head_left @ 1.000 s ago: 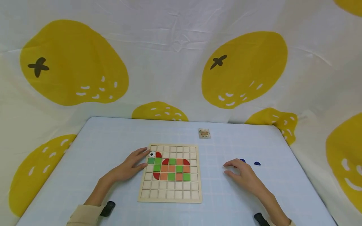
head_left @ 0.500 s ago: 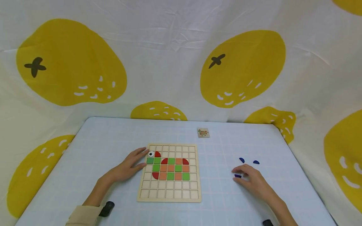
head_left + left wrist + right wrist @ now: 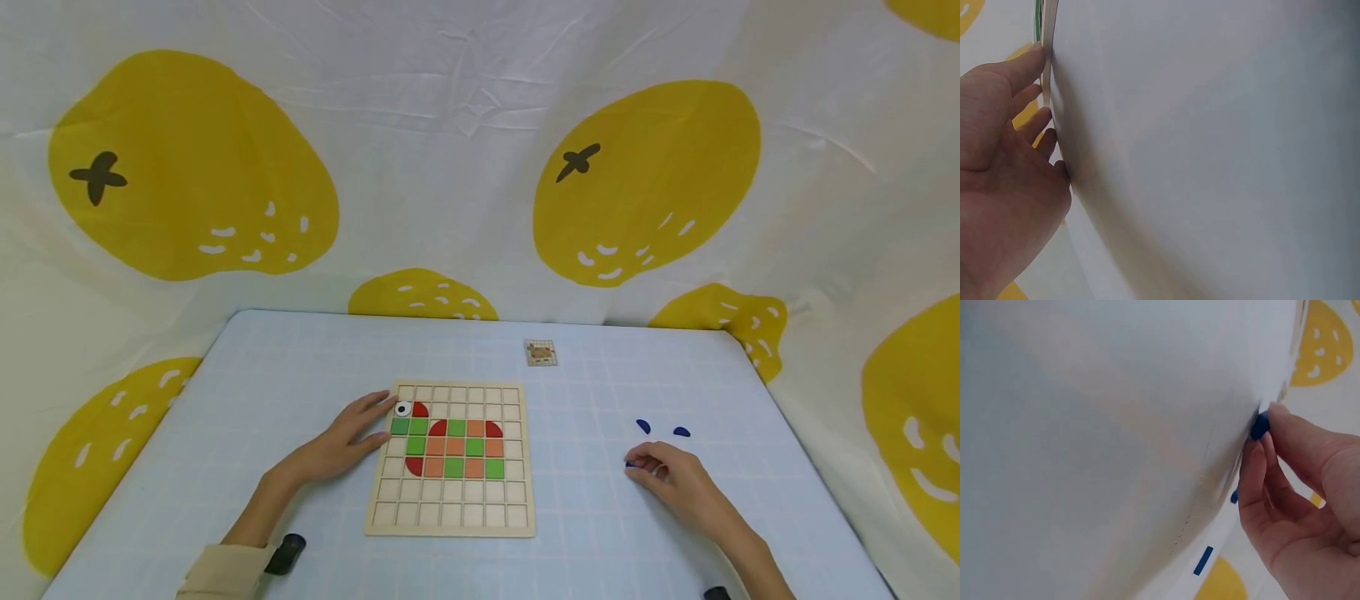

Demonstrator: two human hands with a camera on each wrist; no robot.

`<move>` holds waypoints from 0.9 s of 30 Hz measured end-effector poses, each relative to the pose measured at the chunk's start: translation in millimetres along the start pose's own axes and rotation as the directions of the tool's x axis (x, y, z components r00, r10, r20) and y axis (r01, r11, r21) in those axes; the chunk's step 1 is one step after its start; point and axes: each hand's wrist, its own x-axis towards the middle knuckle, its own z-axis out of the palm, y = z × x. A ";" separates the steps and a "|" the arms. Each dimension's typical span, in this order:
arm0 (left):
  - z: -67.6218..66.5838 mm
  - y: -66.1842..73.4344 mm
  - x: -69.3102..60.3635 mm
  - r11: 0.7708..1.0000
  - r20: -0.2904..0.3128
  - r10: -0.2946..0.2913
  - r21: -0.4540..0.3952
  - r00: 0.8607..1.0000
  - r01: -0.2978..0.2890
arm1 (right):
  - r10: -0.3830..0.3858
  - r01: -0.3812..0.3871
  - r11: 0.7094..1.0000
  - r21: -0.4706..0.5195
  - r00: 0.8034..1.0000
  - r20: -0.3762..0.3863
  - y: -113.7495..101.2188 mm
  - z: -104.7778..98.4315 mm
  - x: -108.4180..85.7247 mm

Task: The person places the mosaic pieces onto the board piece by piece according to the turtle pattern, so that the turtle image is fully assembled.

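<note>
Between thumb and fingers, my right hand (image 3: pixel 670 477) pinches a blue half-round tile (image 3: pixel 1260 426) low over the table, right of the board. Two more blue half-round tiles, one nearer (image 3: pixel 643 427) and one farther right (image 3: pixel 682 432), lie just beyond that hand. My left hand (image 3: pixel 339 444) rests at the left edge of the wooden grid board (image 3: pixel 452 520), its fingers extended and touching the rim. Green, orange and red tiles fill several cells of the board, with a round eye tile (image 3: pixel 402 409) at the upper left.
A small picture card (image 3: pixel 541 353) lies on the table (image 3: pixel 600 550) behind the board, to its right. A white cloth (image 3: pixel 435 167) printed with large yellow fruit hangs behind the table's far edge.
My right hand has moved slightly right and toward me, and its thumb and fingers have closed on one blue half-round tile. The left hand stays at the board's edge.
</note>
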 end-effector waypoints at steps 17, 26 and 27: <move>0.2 -0.3 -0.1 1.000 0.005 -0.013 0.000 1.000 0.013 | -0.124 0.124 0.992 0.020 0.992 -0.014 -14.3 5.8 18.3; 1.3 -1.2 0.4 1.000 0.001 0.002 0.002 1.000 -0.002 | -0.124 0.123 0.991 0.048 0.992 0.030 -31.4 14.7 35.2; 1.2 -1.0 0.5 1.000 0.001 0.002 0.002 1.000 -0.002 | -0.133 0.132 0.990 0.047 0.991 0.027 -33.2 16.4 37.4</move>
